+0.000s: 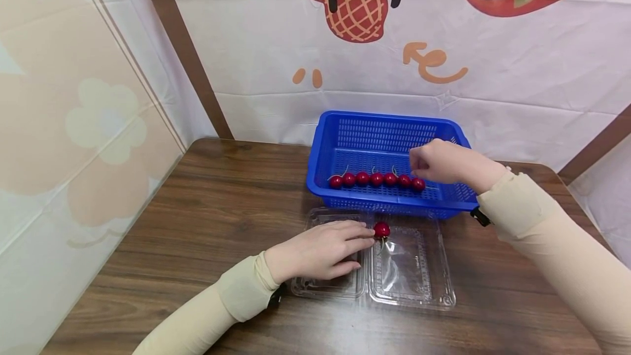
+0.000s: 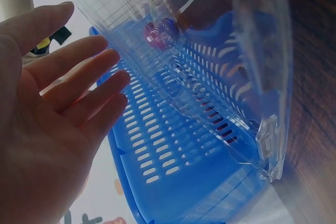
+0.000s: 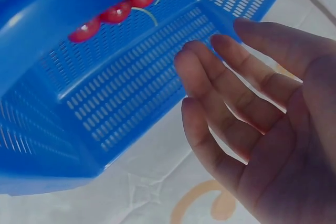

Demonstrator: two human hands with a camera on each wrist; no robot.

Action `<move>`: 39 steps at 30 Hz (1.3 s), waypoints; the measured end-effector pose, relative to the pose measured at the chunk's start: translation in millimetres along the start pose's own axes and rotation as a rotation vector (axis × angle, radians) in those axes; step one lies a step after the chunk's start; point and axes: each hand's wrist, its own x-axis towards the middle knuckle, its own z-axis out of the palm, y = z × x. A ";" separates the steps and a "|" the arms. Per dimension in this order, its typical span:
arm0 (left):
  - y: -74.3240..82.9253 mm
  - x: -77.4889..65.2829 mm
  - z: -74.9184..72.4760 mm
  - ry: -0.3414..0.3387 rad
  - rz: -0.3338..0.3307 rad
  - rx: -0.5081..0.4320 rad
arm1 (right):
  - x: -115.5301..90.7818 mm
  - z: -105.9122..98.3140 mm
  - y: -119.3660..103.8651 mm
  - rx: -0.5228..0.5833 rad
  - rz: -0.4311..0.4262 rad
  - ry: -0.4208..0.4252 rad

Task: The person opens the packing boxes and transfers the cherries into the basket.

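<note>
Several red cherries (image 1: 377, 179) with thin stems lie in a row in a blue plastic basket (image 1: 389, 118). My right hand (image 1: 446, 163) is over the basket's right part, near the end of the row; in the right wrist view its fingers (image 3: 197, 72) are loosely bent with nothing between them. In front of the basket lies an unfolded clear plastic clamshell box (image 1: 446, 275). A single cherry (image 1: 382, 229) sits in its right half, near the back inner corner. Over the left half my left hand (image 1: 327, 248) reaches, fingers fairly straight, fingertips beside that cherry and holding nothing.
The basket and the box stand on a dark wood-grain table (image 1: 222, 218). A pale printed cloth (image 1: 256, 70) hangs right behind the table, and another cloth panel (image 1: 74, 179) runs along its left side. Each wrist carries a small black device.
</note>
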 end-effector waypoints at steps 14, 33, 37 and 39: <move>0.4 0.0 -1.3 -0.011 -0.007 -0.001 | -19.1 6.1 -15.9 0.011 -0.059 0.118; -2.0 0.3 0.1 0.024 0.009 0.005 | -36.8 22.9 -38.3 -0.034 -0.141 0.259; -1.2 0.7 -0.1 0.014 0.006 0.003 | -41.6 28.4 -41.5 -0.044 -0.142 0.294; -0.8 1.1 -0.1 0.008 0.003 -0.003 | -44.0 31.3 -43.0 -0.046 -0.140 0.309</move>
